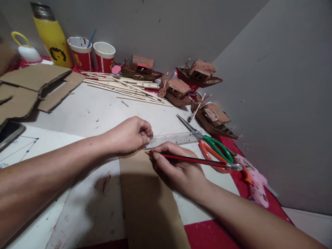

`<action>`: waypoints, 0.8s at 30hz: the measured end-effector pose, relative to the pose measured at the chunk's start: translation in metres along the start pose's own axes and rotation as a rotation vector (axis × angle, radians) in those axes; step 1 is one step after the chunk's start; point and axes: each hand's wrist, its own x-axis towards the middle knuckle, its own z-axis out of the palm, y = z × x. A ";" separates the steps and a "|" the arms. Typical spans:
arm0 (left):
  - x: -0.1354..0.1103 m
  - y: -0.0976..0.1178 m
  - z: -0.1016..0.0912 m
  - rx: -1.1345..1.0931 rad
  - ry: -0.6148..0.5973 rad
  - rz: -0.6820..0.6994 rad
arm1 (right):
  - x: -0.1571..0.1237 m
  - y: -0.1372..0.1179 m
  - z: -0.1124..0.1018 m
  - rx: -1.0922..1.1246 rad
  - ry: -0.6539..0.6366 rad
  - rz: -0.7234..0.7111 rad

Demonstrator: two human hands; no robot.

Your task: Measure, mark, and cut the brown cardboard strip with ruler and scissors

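Note:
My right hand point(178, 166) grips a red-and-black pencil point(192, 159) near its point, which rests at the top edge of a brown cardboard strip point(147, 193). A clear ruler point(173, 139) lies across the far end of the strip. My left hand point(132, 135) is closed at the ruler's left end, its fingers curled; the exact hold is partly hidden. Scissors point(204, 138) with green and orange handles lie beyond my right hand, their blades crossing the ruler's right end.
Several brown model boats point(212, 117) stand at the back and right. Thin wooden sticks point(127, 86) lie before two paper cups point(103, 57) and a yellow bottle point(52, 38). Cardboard pieces point(31, 83) and a phone point(10, 133) are at left. Marked white paper point(31, 193) lies underneath my left arm.

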 end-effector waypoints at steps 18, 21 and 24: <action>-0.002 0.003 -0.001 0.037 -0.001 0.004 | -0.002 0.001 0.001 0.033 0.000 0.031; -0.001 0.002 -0.001 0.033 0.002 0.010 | -0.002 0.001 0.001 0.043 -0.007 0.059; -0.001 0.003 -0.001 0.034 0.004 0.004 | -0.003 0.000 0.001 0.048 0.005 0.066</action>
